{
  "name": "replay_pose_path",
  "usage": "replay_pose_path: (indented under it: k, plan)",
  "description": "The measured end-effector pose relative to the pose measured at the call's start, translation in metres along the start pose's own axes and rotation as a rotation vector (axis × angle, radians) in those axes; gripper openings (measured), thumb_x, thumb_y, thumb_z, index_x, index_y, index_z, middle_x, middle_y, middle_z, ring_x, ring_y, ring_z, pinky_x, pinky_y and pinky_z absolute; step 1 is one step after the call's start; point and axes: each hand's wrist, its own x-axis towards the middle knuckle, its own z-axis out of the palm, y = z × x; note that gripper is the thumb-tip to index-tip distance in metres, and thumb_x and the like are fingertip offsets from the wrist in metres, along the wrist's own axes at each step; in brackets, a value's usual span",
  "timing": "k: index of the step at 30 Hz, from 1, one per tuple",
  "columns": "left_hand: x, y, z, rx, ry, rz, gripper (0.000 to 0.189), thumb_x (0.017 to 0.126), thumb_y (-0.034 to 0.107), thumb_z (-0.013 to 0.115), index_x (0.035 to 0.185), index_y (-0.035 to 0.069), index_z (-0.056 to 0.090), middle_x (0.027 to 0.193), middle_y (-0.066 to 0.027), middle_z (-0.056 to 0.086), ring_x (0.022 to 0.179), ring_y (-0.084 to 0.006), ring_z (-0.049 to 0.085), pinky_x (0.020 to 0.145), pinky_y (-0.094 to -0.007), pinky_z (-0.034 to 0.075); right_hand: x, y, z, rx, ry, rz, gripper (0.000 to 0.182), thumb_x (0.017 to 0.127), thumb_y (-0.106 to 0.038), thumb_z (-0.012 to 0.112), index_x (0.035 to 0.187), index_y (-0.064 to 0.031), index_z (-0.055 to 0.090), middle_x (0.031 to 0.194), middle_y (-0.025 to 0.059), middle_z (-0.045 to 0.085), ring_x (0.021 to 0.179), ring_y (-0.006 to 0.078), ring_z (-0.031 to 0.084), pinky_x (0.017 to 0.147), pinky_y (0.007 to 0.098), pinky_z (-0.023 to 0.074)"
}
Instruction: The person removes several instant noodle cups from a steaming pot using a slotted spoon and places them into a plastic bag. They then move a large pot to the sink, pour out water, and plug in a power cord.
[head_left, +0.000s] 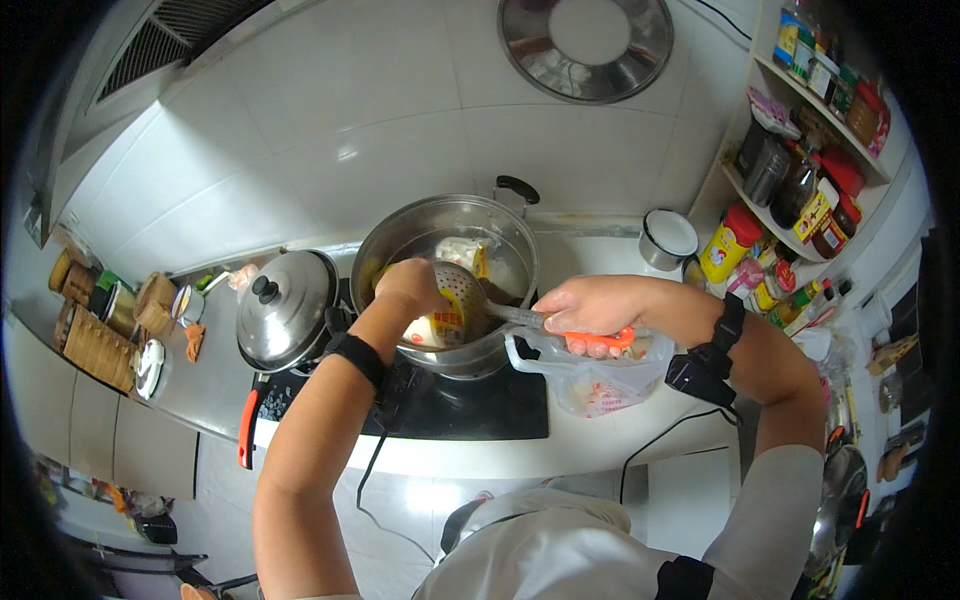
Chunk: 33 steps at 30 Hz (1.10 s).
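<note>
My right hand (592, 304) is closed on the orange-trimmed handle of a metal skimmer (466, 289), whose perforated bowl is inside a large stainless steel pot (454, 202). Over the pot's left side, my left hand (411, 287) reaches in beside the skimmer, above a printed plastic package (435, 330); its fingertips are hidden, so any grip cannot be told. Another printed package (463, 255) lies farther back in the pot. Below my right hand sits a thin white plastic bag (600, 386) on the counter, its contents partly visible.
A lidded steel pan (289, 307) with a red and black handle stands left on the black cooktop (480, 409). A white-topped metal cup (669, 238) is at the back right, near shelves of jars and bottles (727, 240). Cables hang over the counter's front edge.
</note>
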Motion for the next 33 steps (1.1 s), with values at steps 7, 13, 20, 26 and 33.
replay_pose_path:
  k: [7,13,20,26,33]
  plan:
    - [-0.013,0.023,0.006,0.168,0.077,-0.107,0.037,0.064,0.026,0.067,0.094,0.004,0.065,0.099,-0.0129,0.063,0.092,-0.0255,0.061,0.078,-0.0327,0.049,-0.003,-0.001,0.004,-0.152,0.046,-0.009,0.025,0.091,-0.016,0.035,0.110,-0.0028,0.044,0.068,0.0082,0.052,0.045,0.0126,0.050,0.035,0.0260,0.0420]
    - [-0.030,0.024,0.003,0.111,0.125,-0.187,0.034,0.066,0.030,0.066,0.088,0.004,0.067,0.092,-0.0128,0.065,0.087,-0.0254,0.062,0.076,-0.0324,0.050,-0.022,-0.011,0.022,-0.386,0.241,-0.010,0.019,0.085,-0.010,0.041,0.099,0.0025,0.046,0.075,0.0181,0.059,0.061,0.0255,0.061,0.046,0.0376,0.0495]
    - [-0.039,0.028,-0.015,0.175,0.224,-0.110,0.031,0.066,0.030,0.065,0.084,0.005,0.068,0.084,-0.0140,0.065,0.082,-0.0264,0.063,0.074,-0.0344,0.050,-0.003,0.025,0.023,-0.902,0.695,-0.355,0.045,0.086,-0.013,0.042,0.126,0.0067,0.032,0.069,0.0206,0.058,0.063,0.0359,0.057,0.058,0.0445,0.0448]
    - [-0.040,0.061,-0.049,0.330,0.243,0.016,0.025,0.069,0.027,0.065,0.080,0.004,0.067,0.084,-0.0136,0.065,0.080,-0.0280,0.063,0.071,-0.0338,0.050,-0.011,0.037,-0.005,-0.542,0.826,-0.343,0.042,0.088,-0.016,0.041,0.128,-0.0018,0.034,0.073,0.0207,0.058,0.065,0.0375,0.056,0.061,0.0448,0.0437]
    - [-0.045,0.141,-0.073,0.383,0.287,0.341,0.022,0.066,0.022,0.064,0.073,0.002,0.065,0.073,-0.0154,0.063,0.068,-0.0266,0.064,0.063,-0.0364,0.051,-0.072,0.063,-0.025,-0.063,0.912,-0.282,0.042,0.090,-0.019,0.042,0.129,-0.0062,0.035,0.069,0.0128,0.058,0.046,0.0186,0.054,0.043,0.0326,0.0434]
